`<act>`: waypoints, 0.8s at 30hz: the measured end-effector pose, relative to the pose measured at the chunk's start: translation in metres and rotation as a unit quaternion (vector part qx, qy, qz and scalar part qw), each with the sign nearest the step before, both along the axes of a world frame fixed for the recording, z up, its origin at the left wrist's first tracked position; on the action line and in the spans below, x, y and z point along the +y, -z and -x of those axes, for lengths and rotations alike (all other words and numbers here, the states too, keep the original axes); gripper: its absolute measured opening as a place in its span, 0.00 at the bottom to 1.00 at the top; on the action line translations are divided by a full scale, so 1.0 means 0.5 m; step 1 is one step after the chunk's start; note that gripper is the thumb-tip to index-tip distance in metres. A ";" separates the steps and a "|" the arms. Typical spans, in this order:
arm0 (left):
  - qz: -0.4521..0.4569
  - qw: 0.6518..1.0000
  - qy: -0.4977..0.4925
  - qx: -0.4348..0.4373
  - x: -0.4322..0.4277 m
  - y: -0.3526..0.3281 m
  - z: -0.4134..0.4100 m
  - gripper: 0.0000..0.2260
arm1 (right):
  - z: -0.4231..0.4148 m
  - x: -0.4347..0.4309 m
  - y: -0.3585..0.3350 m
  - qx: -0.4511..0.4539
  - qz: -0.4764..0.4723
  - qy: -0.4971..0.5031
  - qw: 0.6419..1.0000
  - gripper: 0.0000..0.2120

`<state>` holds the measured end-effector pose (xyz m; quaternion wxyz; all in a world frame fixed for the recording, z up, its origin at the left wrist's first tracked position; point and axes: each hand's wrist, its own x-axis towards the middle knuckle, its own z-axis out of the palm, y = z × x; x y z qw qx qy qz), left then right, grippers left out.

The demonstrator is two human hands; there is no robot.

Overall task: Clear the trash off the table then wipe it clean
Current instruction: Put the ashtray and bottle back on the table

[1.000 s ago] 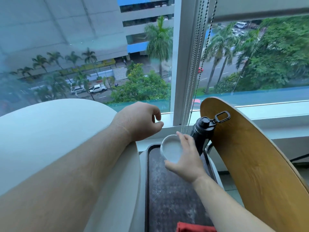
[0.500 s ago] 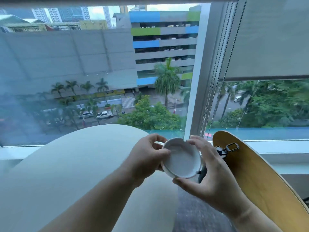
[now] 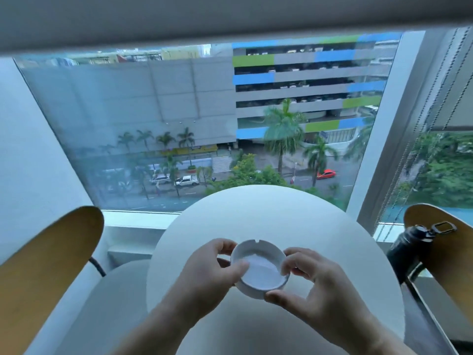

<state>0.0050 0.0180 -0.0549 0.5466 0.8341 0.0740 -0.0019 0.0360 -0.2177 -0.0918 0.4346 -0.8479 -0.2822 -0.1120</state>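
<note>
The left hand (image 3: 210, 272) and right hand (image 3: 325, 293) pinch the white ashtray (image 3: 259, 274) by its rim from opposite sides, over the round desk (image 3: 256, 213). It looks ceramic: rigid, slick, chippable, so rim holds suit it.

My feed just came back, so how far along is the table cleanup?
Seemingly done: no loose trash shows on the round white table. In hand: the left hand and right hand hold the white ashtray over it, bowl looking empty. Left: setting it down and wiping; no cloth in view.
</note>
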 end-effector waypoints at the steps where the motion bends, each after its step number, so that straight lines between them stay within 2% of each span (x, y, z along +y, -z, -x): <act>1: -0.012 1.000 0.008 -0.007 0.015 0.005 0.009 0.24 | 0.001 0.014 0.003 0.003 0.007 0.001 1.000 0.20; 3: -0.040 0.998 0.040 -0.019 0.038 0.016 0.022 0.27 | -0.001 0.030 0.009 0.001 0.022 0.003 1.000 0.21; 6: -0.056 0.993 0.103 -0.006 0.052 0.029 0.030 0.23 | -0.008 0.034 0.013 0.001 0.041 0.003 0.999 0.22; 8: -0.097 0.988 0.113 -0.028 0.053 0.040 0.026 0.18 | -0.015 0.031 0.013 0.004 0.050 0.003 0.999 0.23; 13: -0.163 0.978 0.088 -0.099 0.041 0.060 0.007 0.09 | -0.028 0.032 0.018 0.014 0.067 -0.002 0.998 0.21; 19: -0.159 0.974 0.043 -0.156 0.034 0.079 0.007 0.08 | -0.030 0.027 0.022 0.036 0.073 0.012 0.997 0.19; 24: -0.152 0.971 0.039 -0.181 0.037 0.087 -0.001 0.08 | -0.043 0.038 0.015 0.042 0.089 0.017 0.995 0.09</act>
